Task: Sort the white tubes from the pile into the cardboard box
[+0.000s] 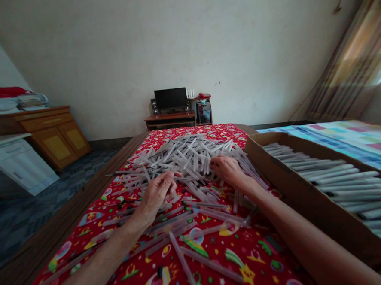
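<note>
A big heap of translucent plastic tubes, pen-barrel-like in shape, covers the middle of the red patterned cloth. My left hand is over the near left side of the heap, thumb and fingers pinched together; whatever they hold is too small to make out. At the heap's right side, my right hand has its fingers curled down among the tubes, and their tips are partly hidden. Closer to me, loose tubes lie scattered with a small black cap.
A long cardboard box at the right holds rows of whitish, pen-like sticks, some dark-tipped. Beyond it lies a checked cloth surface. A monitor on a desk stands against the wall; a wooden cabinet is at the left.
</note>
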A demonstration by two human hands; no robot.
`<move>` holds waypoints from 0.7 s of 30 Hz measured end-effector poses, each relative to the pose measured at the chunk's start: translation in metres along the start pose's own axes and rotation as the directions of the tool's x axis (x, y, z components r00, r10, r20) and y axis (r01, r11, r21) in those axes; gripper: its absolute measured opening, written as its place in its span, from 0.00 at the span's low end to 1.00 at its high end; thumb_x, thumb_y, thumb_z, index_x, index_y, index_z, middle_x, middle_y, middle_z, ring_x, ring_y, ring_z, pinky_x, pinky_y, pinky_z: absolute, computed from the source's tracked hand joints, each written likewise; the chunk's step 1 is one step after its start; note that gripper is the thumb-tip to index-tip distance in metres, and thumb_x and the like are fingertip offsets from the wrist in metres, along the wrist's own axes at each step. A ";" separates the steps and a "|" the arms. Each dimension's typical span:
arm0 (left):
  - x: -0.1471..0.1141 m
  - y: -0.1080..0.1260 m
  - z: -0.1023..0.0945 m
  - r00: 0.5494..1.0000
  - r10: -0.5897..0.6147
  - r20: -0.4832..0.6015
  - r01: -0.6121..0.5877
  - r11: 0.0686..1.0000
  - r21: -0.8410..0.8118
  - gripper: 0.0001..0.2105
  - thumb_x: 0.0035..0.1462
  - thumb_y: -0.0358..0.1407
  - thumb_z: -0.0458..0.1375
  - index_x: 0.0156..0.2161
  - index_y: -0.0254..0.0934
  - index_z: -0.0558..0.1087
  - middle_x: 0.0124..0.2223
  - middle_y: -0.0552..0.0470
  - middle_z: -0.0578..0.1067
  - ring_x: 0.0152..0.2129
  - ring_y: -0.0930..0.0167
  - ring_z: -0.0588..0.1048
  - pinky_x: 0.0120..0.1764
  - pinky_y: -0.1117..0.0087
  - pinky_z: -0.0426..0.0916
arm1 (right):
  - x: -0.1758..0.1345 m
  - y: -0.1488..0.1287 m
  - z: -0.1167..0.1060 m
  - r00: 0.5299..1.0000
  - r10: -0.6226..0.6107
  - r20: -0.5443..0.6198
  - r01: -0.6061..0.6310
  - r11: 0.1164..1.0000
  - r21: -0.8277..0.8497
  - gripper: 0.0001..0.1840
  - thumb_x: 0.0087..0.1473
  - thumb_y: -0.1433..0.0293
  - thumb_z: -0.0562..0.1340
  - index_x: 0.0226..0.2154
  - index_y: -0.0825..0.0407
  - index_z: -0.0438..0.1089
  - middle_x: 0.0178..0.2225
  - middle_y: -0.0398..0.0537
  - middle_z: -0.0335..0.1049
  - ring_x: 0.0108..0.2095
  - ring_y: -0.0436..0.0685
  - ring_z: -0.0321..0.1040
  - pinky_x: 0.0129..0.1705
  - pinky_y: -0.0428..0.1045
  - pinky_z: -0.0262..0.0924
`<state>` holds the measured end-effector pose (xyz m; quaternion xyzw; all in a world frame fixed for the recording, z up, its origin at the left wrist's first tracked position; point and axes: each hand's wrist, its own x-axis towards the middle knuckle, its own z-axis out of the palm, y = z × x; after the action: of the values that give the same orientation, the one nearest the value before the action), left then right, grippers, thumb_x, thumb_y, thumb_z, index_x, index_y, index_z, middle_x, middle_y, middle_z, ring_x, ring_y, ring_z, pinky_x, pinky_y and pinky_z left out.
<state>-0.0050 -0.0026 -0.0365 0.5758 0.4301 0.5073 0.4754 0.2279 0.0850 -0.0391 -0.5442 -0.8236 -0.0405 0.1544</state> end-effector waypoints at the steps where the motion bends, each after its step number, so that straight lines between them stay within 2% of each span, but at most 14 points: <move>1: 0.000 0.000 0.000 1.000 -0.002 -0.002 0.002 1.000 0.003 0.18 0.54 0.48 0.52 0.39 0.34 0.70 0.19 0.60 0.58 0.13 0.80 0.54 0.17 0.77 0.49 | 0.000 0.003 -0.001 1.000 -0.013 0.006 0.013 1.000 0.014 0.15 0.55 0.69 0.51 0.34 0.56 0.72 0.30 0.51 0.71 0.29 0.50 0.63 0.30 0.43 0.48; 8: -0.001 0.000 0.001 0.999 -0.038 -0.010 0.038 0.999 0.012 0.19 0.52 0.49 0.53 0.38 0.34 0.70 0.19 0.60 0.58 0.12 0.80 0.54 0.17 0.78 0.49 | -0.002 0.019 -0.010 0.993 -0.100 0.060 0.094 0.992 0.086 0.15 0.54 0.71 0.51 0.30 0.57 0.72 0.25 0.47 0.70 0.25 0.48 0.60 0.27 0.42 0.46; 13: -0.001 0.001 0.002 0.999 -0.036 -0.009 0.036 0.998 0.048 0.18 0.54 0.49 0.51 0.38 0.34 0.70 0.19 0.60 0.58 0.13 0.79 0.55 0.17 0.77 0.49 | -0.001 0.006 -0.003 0.995 -0.079 0.068 0.077 0.997 0.022 0.15 0.55 0.66 0.52 0.39 0.55 0.70 0.35 0.53 0.71 0.34 0.53 0.66 0.33 0.44 0.52; 17: 0.000 0.002 0.003 0.999 -0.025 0.030 0.023 0.996 0.091 0.17 0.55 0.48 0.50 0.38 0.34 0.70 0.20 0.59 0.59 0.14 0.78 0.57 0.18 0.76 0.51 | 0.002 -0.003 0.004 0.991 -0.091 0.103 0.091 0.996 0.007 0.13 0.54 0.67 0.53 0.34 0.56 0.71 0.33 0.54 0.71 0.34 0.55 0.67 0.33 0.45 0.52; 21: 0.000 -0.005 0.001 0.997 -0.018 0.072 0.015 0.999 0.041 0.16 0.57 0.46 0.50 0.38 0.34 0.69 0.20 0.59 0.58 0.14 0.78 0.57 0.19 0.75 0.51 | 0.000 0.001 -0.003 0.979 -0.158 0.130 0.152 0.987 0.051 0.12 0.53 0.71 0.52 0.32 0.57 0.70 0.31 0.52 0.70 0.31 0.52 0.65 0.32 0.44 0.51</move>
<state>-0.0037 -0.0020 -0.0417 0.6000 0.4275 0.4734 0.4829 0.2293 0.0842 -0.0364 -0.4767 -0.8726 0.0009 0.1062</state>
